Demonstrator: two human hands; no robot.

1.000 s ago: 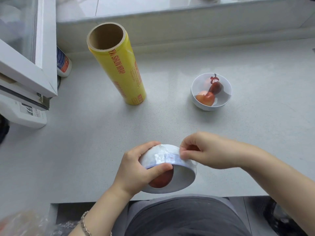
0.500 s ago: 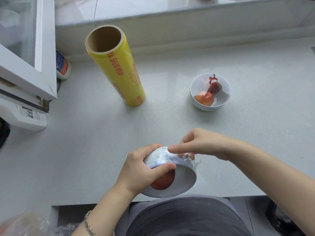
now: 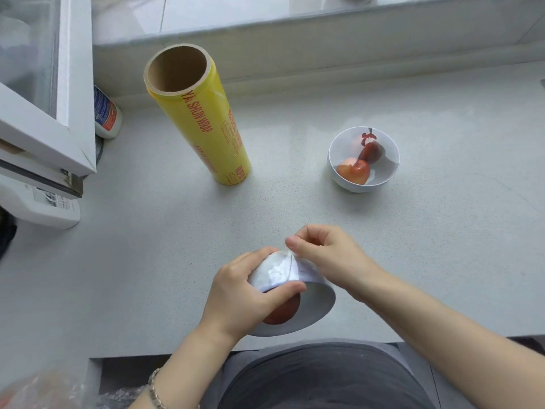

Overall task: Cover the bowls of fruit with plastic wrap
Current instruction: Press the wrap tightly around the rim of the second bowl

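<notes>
At the counter's [image 3: 147,246] front edge, just before the person's body, one white bowl, the near bowl [image 3: 314,304], is held tilted with its mouth turned toward the camera. One red fruit [image 3: 281,312] shows inside it, partly hidden by a thumb. Two hands work on this bowl. The left hand [image 3: 239,293] grips it from the left, fingers curled over the outer wall and the thumb laid across the rim. The right hand [image 3: 327,255] sits at the upturned underside, its thumb and forefinger pinching a bit of plastic wrap [image 3: 280,270], which lies bunched and creased in white folds against the outer wall between the two hands. One bracelet [image 3: 154,391] circles the left wrist.

A second white bowl, the far bowl [image 3: 354,185], stands upright on the counter well beyond the right hand. It holds one orange-red fruit [image 3: 354,171] and one darker red fruit [image 3: 370,152] with a curled stem; whether a third lies behind them I cannot tell. A pale sheen across its mouth looks like film drawn over it.

One yellow roll [image 3: 203,119] of wrap stands on end, left of the far bowl and apart from it, its cardboard core open at the top. One small labelled bottle [image 3: 106,113] stands at the far left beside a white window frame [image 3: 73,84].
</notes>
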